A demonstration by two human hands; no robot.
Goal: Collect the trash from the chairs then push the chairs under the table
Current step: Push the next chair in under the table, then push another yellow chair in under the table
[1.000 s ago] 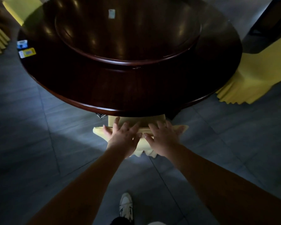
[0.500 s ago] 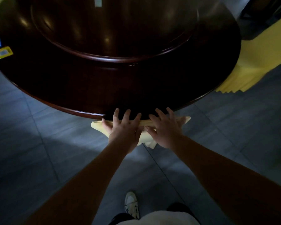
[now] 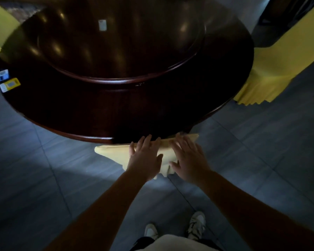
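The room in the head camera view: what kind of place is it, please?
Probably a restaurant or banquet dining room. A big round dark wooden table carries a raised turntable, and chairs in yellow fabric covers stand around it on a grey tiled floor.

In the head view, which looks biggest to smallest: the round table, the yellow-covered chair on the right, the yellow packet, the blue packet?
1. Round table
2. Yellow-covered chair
3. Yellow packet and blue packet: both tiny and look much alike, so unranked.
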